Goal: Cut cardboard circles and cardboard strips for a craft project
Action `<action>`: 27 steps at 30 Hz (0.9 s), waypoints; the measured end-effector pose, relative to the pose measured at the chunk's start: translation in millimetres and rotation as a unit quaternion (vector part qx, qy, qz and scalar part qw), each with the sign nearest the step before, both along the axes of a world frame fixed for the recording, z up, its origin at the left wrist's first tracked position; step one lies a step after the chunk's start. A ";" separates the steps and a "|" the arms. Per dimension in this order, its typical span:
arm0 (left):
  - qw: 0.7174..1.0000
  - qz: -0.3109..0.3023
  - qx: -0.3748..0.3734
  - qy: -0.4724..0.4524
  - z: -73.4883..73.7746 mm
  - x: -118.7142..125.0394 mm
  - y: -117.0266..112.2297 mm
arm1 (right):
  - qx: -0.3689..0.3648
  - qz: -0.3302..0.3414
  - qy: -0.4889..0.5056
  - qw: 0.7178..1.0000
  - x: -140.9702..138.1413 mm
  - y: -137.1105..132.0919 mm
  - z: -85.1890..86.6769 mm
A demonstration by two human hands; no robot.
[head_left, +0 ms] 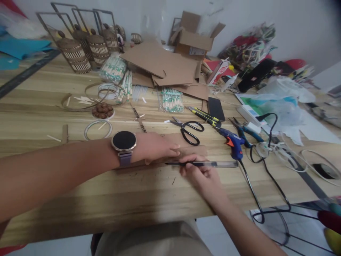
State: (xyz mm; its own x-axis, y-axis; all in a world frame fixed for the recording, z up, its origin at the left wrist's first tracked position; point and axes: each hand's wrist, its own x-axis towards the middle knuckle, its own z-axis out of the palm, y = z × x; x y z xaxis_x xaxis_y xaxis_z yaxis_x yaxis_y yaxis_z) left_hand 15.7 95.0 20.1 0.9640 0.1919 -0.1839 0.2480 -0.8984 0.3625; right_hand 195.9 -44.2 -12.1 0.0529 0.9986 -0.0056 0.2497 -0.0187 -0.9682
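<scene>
My right hand (199,174) is closed round a pen (213,164) with a dark front and a clear barrel end. The pen lies nearly level, its tip pointing left towards my other hand. My left hand (157,147), below a wristwatch (124,141), rests flat on a brown piece of cardboard (195,150) with its fingers stretched to the right. Part of the cardboard is hidden under that hand and forearm. Black-handled scissors (190,131) lie just beyond both hands, blades to the left.
Right of the hands lie a blue glue gun (233,142) with its cable, pliers (245,133), a yellow-black cutter knife (204,116) and a phone (216,109). Cardboard sheets (170,65), stick bundles (172,100), a tape roll (98,129), brown balls (103,110) and lantern-like pieces (74,57) stand farther back.
</scene>
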 end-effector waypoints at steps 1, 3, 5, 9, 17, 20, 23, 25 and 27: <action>0.999 -0.022 0.014 0.042 4.7 4.4 -0.6 | -0.006 0.014 -0.018 1.000 -5.0 -1.1 0.5; 0.994 -0.036 0.045 0.091 13.4 11.0 -2.3 | -0.006 0.020 -0.036 0.999 -13.6 -2.1 0.4; 0.992 -0.032 0.064 0.106 18.6 14.5 -3.8 | 0.004 0.015 -0.041 0.999 -20.1 -1.5 -1.2; 0.992 -0.029 0.052 0.107 16.0 17.2 -2.5 | 0.032 0.010 -0.044 0.998 -27.6 0.4 -3.9; 0.986 -0.039 0.061 0.153 22.0 21.4 -1.6 | 0.065 0.003 -0.075 0.995 -33.5 1.0 -3.0; 0.984 -0.039 0.070 0.159 24.9 21.6 -2.9 | 0.081 0.009 -0.097 0.992 -33.8 1.6 -2.7; 0.986 -0.036 0.060 0.149 22.1 21.5 -2.0 | 0.097 0.018 -0.119 0.988 -33.0 2.0 -1.9; 0.986 -0.038 0.062 0.149 20.4 21.6 -1.2 | 0.104 0.020 -0.132 0.986 -30.8 2.0 -1.2; 0.985 -0.042 0.063 0.157 20.3 21.9 -0.6 | 0.102 0.014 -0.143 0.984 -26.1 1.6 -0.2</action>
State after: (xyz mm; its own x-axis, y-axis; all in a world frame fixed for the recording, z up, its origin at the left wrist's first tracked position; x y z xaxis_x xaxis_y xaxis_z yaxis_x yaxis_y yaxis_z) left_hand 37.6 94.4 40.4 0.8771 0.1546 -0.4548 0.2529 -0.9536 0.1635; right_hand 169.7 -42.6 -12.3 -0.0048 0.9784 0.2065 0.5098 0.1801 -0.8413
